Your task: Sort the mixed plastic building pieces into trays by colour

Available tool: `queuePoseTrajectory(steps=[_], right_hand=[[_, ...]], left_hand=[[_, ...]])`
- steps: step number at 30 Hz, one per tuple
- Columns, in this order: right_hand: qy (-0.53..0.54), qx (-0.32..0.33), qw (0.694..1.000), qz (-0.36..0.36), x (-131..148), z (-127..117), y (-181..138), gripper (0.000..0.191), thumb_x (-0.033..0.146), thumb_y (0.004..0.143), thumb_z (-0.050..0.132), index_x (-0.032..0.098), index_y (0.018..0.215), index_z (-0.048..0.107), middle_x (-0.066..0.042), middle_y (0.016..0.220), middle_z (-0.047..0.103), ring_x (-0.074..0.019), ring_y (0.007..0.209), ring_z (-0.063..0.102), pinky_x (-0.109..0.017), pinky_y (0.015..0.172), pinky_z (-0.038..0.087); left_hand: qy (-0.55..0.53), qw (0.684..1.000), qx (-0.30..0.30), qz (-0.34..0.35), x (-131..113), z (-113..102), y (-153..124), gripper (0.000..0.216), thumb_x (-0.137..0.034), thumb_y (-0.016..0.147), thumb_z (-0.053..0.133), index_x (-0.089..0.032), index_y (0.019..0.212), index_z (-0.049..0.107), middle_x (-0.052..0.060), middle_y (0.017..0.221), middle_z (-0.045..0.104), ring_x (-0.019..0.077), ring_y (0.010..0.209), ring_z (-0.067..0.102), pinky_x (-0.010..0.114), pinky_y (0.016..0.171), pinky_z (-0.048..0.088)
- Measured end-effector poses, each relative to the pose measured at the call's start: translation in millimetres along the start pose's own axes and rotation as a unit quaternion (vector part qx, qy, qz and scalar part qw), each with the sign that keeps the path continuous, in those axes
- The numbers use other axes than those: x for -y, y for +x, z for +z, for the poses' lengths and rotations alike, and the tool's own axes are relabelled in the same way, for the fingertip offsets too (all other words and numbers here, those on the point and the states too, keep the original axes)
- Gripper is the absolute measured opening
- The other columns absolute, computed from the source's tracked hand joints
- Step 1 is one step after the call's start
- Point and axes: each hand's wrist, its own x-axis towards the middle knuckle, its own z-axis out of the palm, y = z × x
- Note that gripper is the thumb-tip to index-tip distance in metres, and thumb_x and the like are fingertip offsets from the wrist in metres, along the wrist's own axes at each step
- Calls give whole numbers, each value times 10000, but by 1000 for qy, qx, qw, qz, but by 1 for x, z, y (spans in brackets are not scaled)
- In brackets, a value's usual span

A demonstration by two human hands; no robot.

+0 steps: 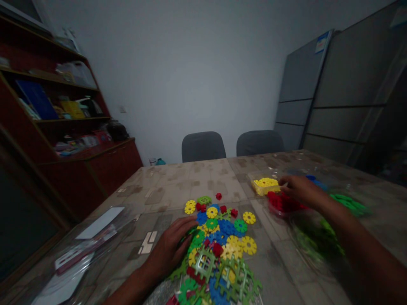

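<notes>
A loose pile of plastic building pieces lies before me, with yellow notched discs (249,245), blue discs (227,227), green discs (211,223), red connector pieces (217,249) and green lattice pieces (203,263). At its left edge rests my left hand (173,241), fingers stretched over the pieces and thumb apart. My right hand (294,188) hangs above a tub of red pieces (281,204). Its fingertips are drawn together beside a clear tub of yellow discs (266,184); whatever they pinch is too small and blurred to name.
Green pieces (348,204) and a clear tub of light-green pieces (318,241) stand on the right, with a blue tub (314,181) behind my right hand. Plastic-wrapped sheets (85,241) lie on the left. Two grey chairs (203,146) stand across the table (187,178).
</notes>
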Motion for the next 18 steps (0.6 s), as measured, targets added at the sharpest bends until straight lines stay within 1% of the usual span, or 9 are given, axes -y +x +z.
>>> queuePoseTrajectory(steps=[4, 9, 14, 18], right_hand=[[-6, 22, 1000, -16, 2, 6, -1, 222, 207, 836, 593, 181, 999, 741, -111, 948, 761, -230, 829, 698, -260, 645, 450], [-13, 45, 998, -30, 10, 14, -3, 200, 183, 821, 597, 190, 941, 757, -113, 937, 762, -228, 781, 694, -258, 604, 426], [-14, 53, 997, -46, 13, 19, 0, 292, 114, 814, 534, 187, 1003, 746, -118, 985, 756, -212, 801, 697, -239, 620, 430], [-18, 67, 996, -51, 14, 18, -1, 300, 100, 825, 483, 149, 955, 748, -154, 931, 754, -235, 756, 698, -265, 607, 437]], left_hand=[[1, 1000, 8, -2, 0, 0, 0, 361, -196, 973, 496, -252, 1328, 531, 105, 1350, 594, 245, 1255, 552, 422, 1052, 476], [-10, 1000, -5, -5, -5, -2, 2, 337, -206, 967, 499, -254, 1293, 570, 100, 1307, 632, 246, 1217, 586, 402, 1026, 501], [-19, 1000, -14, -18, -5, -3, 4, 331, -212, 965, 497, -243, 1284, 581, 99, 1296, 643, 250, 1216, 588, 415, 1031, 496], [-19, 999, -12, -24, -8, -4, 4, 320, -205, 964, 503, -234, 1273, 582, 103, 1285, 651, 245, 1203, 597, 412, 1024, 501]])
